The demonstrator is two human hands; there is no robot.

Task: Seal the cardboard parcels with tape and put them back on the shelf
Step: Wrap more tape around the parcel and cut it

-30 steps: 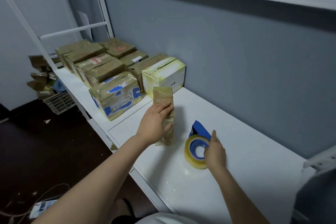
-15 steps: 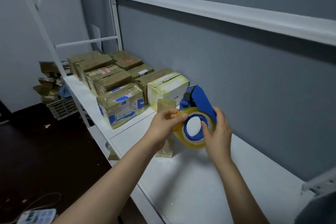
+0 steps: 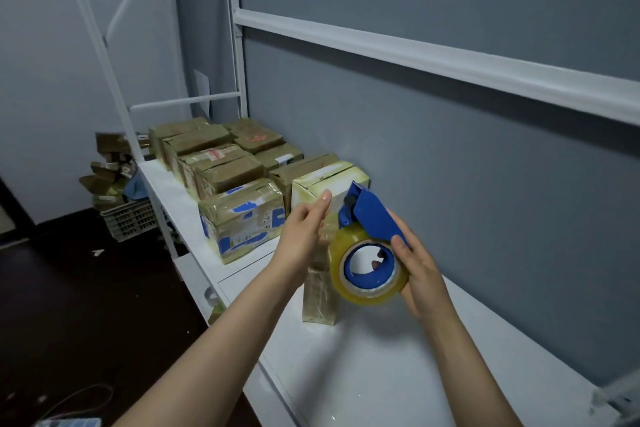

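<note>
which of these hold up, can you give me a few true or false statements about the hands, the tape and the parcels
1. The right hand grips the tape dispenser. True.
2. The tape dispenser lies on the shelf. False: it is held up above the shelf.
3. The slim parcel stands upright on the shelf. True.
4. The left hand is curled round the slim parcel. False: its fingers are straight, not round the parcel.
5. The other parcels stand to the right of the hands. False: they are grouped to the left, along the shelf.
</note>
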